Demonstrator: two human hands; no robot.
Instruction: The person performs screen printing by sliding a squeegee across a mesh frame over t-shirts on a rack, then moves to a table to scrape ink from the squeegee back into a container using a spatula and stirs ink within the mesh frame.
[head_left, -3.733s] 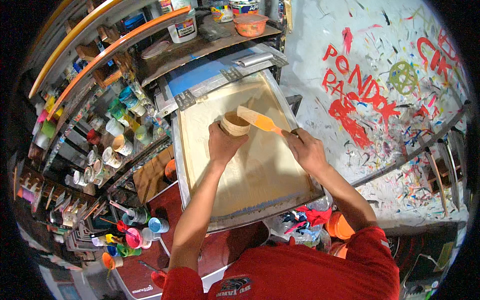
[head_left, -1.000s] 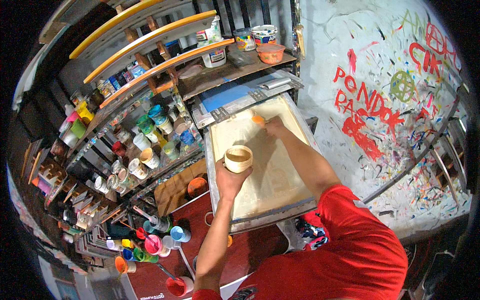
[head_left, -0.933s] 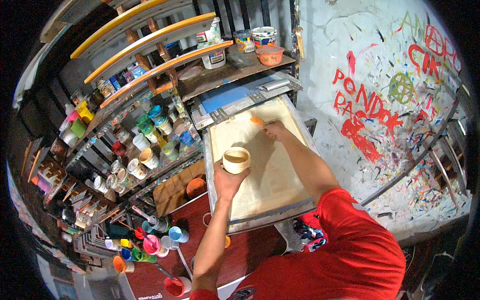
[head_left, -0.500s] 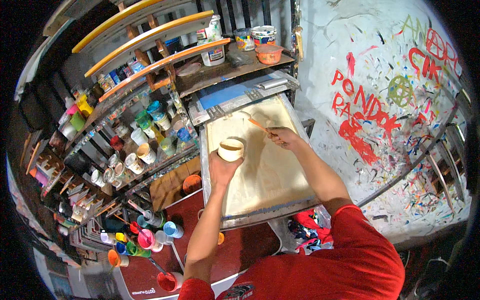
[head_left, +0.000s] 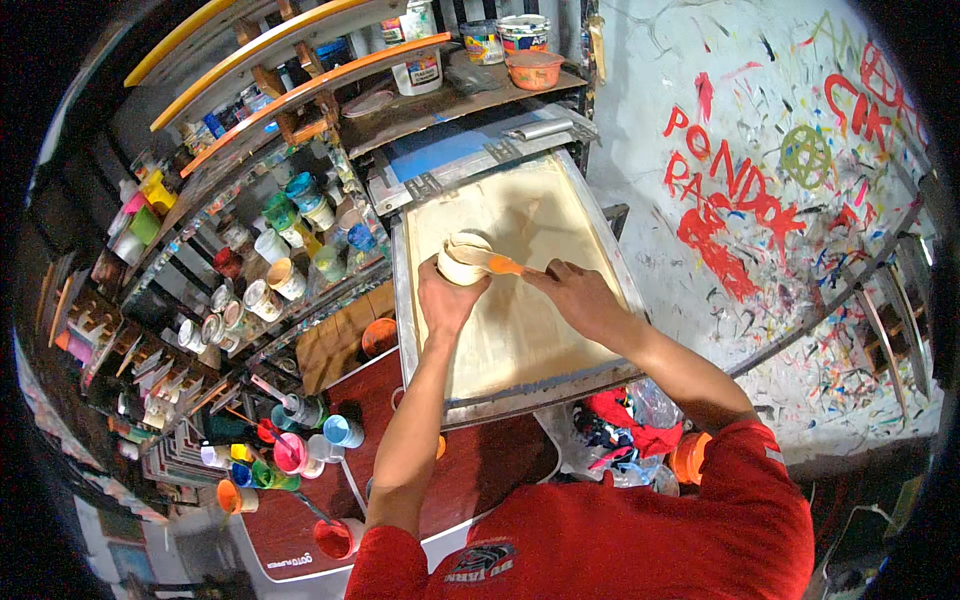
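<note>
My left hand is wrapped round a small cream-coloured tub, held upright with its open mouth facing up. From the right, my right hand grips an orange spatula, whose far end reaches to the tub's rim; the tip is partly lost against the cream contents. Both hands are over a framed printing screen with a pale cream surface and a grey metal frame. Shadows of my arms and the tub fall across the mesh.
Behind the screen lies another frame with blue mesh, below a shelf with paint tubs and an orange bowl. Shelves of paint pots fill the left. Open paint cups stand on a dark red table. A paint-marked wall rises at right.
My right hand has brought the spatula from above the screen's far part to the tub's mouth. The view has shifted slightly; my left hand still holds the tub.
</note>
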